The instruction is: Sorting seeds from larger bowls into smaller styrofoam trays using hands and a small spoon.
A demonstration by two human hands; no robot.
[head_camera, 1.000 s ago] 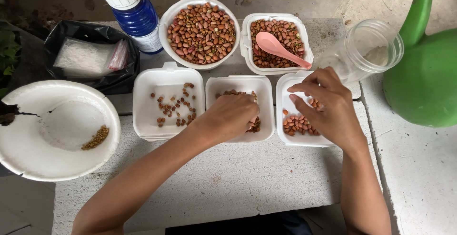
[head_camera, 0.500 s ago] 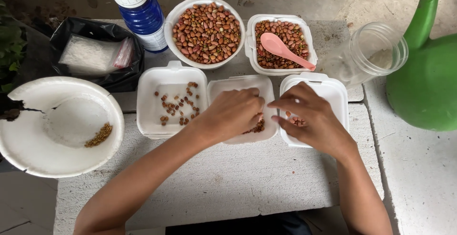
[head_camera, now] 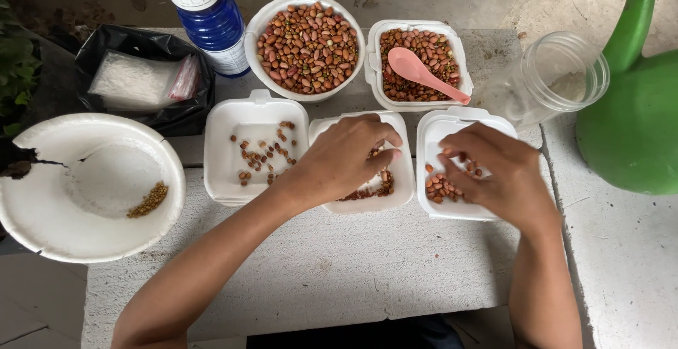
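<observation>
Head view, only one. Your left hand [head_camera: 346, 155] is curled palm-down over the middle foam tray [head_camera: 367, 206], fingertips dipped toward the beans [head_camera: 374, 190] at its near side. I can't tell whether it pinches any, because the fingers hide them. Your right hand [head_camera: 494, 172] is bent over the right foam tray [head_camera: 432, 126], which sits toward the counter's right edge. Its fingertips are among a small pile of red-brown beans [head_camera: 441, 188], and again I can't tell if it grips anything.

The left foam tray [head_camera: 226, 130] holds a thin scatter of beans, with no hand on it. Along the far edge sit a round bowl [head_camera: 258, 27] heaped with beans and a square tray [head_camera: 374, 31] with beans and a pink spoon [head_camera: 424, 72]. A blue bottle [head_camera: 212, 20] is at the far left. A clear jar [head_camera: 558, 73] lies tilted at the far right corner, beside a green watering can [head_camera: 635, 123]. A black bag [head_camera: 141, 84] and a cracked white plate [head_camera: 42, 215] with a few small seeds [head_camera: 148, 199] hang off the left edge.

Step in hand, as I judge it: you're picking through beans one tray per hand, mid-sort. The trays look light, so any lift out calls for a fine fingertip pinch, with wrists kept off the rims so they don't tip.
</observation>
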